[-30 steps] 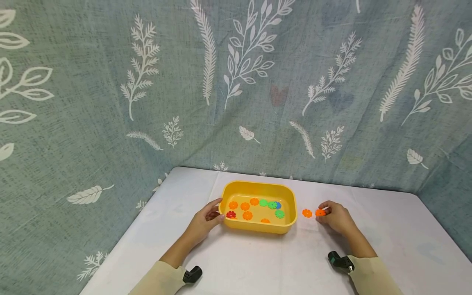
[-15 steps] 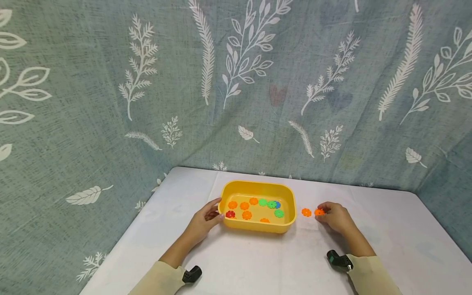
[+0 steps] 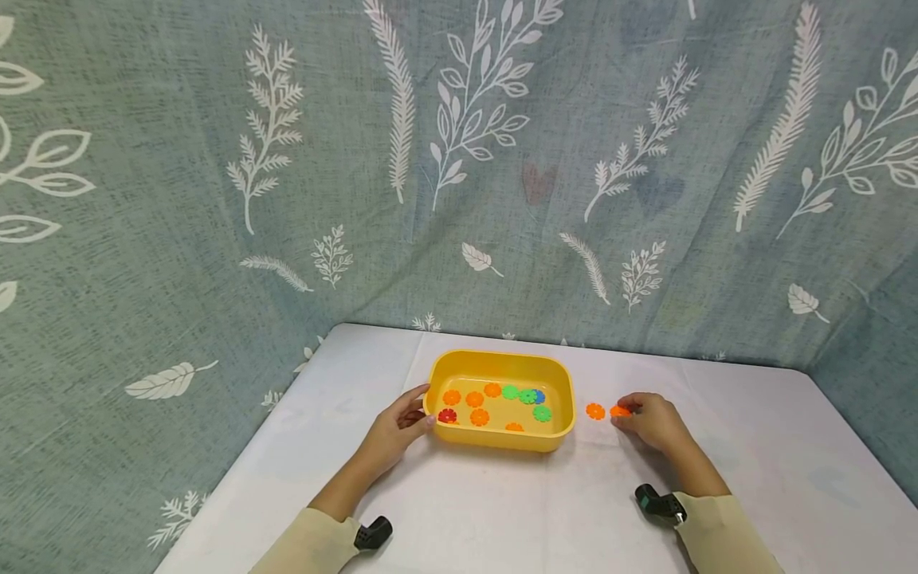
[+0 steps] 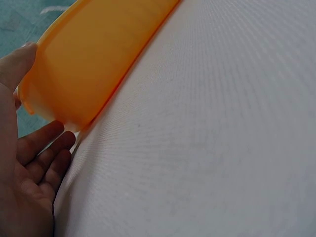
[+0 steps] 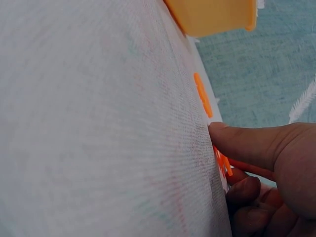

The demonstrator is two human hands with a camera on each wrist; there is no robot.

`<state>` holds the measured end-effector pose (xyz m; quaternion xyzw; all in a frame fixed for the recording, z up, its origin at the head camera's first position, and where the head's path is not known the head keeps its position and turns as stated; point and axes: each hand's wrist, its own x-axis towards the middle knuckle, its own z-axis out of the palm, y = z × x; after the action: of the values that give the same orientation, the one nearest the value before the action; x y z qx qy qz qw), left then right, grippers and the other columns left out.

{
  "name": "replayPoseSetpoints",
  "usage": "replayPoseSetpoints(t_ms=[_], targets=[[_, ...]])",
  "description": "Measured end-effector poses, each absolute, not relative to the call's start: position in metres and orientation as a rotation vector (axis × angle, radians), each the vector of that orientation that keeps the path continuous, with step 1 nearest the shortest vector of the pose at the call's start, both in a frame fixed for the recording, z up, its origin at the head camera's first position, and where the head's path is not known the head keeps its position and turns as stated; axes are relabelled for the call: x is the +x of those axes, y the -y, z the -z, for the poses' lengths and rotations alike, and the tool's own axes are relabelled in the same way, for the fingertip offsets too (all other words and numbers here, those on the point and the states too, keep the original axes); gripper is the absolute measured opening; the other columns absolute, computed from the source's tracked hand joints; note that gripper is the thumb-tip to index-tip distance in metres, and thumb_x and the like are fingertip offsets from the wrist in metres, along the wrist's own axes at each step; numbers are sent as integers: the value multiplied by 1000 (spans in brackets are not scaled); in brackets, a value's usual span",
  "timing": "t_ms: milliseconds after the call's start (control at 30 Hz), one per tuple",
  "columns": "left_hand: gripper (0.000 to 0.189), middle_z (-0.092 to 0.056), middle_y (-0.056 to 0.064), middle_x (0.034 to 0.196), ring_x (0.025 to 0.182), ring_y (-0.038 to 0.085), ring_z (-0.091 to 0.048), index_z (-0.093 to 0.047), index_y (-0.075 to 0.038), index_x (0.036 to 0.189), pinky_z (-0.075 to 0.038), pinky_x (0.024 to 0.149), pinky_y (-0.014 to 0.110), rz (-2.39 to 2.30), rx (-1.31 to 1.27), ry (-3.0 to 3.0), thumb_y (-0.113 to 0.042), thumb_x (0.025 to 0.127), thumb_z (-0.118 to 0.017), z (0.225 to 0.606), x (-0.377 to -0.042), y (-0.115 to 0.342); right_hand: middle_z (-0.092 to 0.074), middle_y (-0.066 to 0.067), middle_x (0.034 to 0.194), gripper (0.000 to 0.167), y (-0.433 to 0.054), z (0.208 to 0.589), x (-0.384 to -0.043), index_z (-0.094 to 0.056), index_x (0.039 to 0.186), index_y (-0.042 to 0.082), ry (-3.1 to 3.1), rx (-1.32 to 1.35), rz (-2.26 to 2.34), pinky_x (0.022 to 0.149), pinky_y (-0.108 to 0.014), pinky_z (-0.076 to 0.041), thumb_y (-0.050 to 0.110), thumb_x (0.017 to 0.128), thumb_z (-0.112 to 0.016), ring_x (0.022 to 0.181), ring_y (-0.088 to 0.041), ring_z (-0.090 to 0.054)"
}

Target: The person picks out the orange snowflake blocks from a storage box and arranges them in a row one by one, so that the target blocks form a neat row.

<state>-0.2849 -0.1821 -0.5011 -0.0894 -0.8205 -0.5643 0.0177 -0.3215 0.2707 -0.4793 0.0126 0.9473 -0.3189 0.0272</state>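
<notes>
Barely shifted since a second ago, an orange flower-shaped plastic disc (image 3: 619, 411) shows less face, pinched in the right hand (image 3: 649, 419) beside a matching orange disc (image 3: 595, 411) on white cloth (image 3: 502, 502), while the left hand (image 3: 393, 426) grips one end of a yellow rectangular plastic tub (image 3: 495, 439), seemingly steadying it.

cream sleeves (image 3: 307, 545), black wrist cameras (image 3: 374, 533)

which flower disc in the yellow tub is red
The red flower-shaped plastic disc in the near left corner of the yellow rectangular plastic tub; the others there are orange discs, green discs and a blue disc.
</notes>
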Motion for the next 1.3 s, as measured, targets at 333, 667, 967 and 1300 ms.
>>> replayPoseSetpoints(t_ms=[333,667,967,1300], targets=[[63,-61,7,127,104,19,-58,-46,-21,147,-47,90,28,1754,-275,2549,-27,90,-72,502,-287,182,-63,-19,112,41,-270,478,-322,-67,114,-2,-2907,68,990,91,-55,-44,22,83,-79,104,-36,-55],[66,-62,4,125,102,19,-59,-47,-27,145,-48,89,31,1762,-318,2530,-39,86,-73,503,-286,184,-63,-13,106,45,-273,475,-320,-67,116,0,-2910,23,1040,85,-51,-44,23,80,-81,98,-32,-53],[64,-62,3,125,103,18,-59,-47,-26,145,-48,89,29,1746,-302,2542,-36,87,-73,500,-284,182,-62,-15,114,44,-260,454,-318,-65,121,3,-2886,-29,1114,67,-35,-51,22,83,-78,85,-24,-58],[62,-62,2,124,103,18,-59,-48,-27,145,-48,90,31,1746,-295,2535,-32,88,-73,502,-284,182,-64,-12,105,40,-223,433,-315,-65,120,3,-2844,-205,1260,62,-31,-51,14,84,-77,76,-21,-56]])
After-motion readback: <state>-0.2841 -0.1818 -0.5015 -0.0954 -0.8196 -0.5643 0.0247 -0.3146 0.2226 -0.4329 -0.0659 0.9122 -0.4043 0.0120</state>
